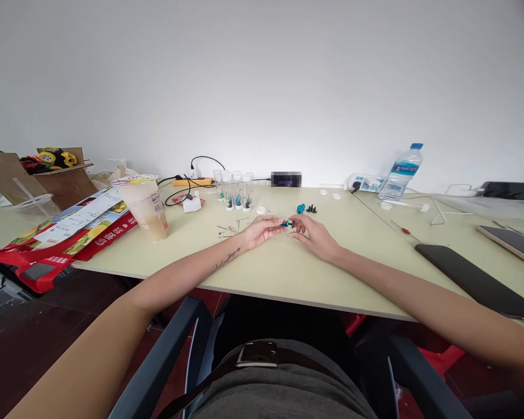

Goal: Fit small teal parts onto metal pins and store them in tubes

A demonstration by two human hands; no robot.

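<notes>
Both my hands rest on the pale green table [283,273] near its middle. My left hand [262,228] pinches a small blue and black part [285,223] at its fingertips. My right hand [312,234] meets it from the right, fingers closed on the same small part. Just beyond lie a blue piece [301,208] and small black pieces [311,208]. Several clear tubes with white caps [234,190] stand further back, and thin metal pins [229,228] lie left of my left hand.
A drink cup [146,208] and a red printed bag [70,233] sit at the left, a cardboard box [35,174] behind them. A water bottle [400,172] stands at the back right. Phones [475,279] lie at the right. Power strips and cables run along the wall.
</notes>
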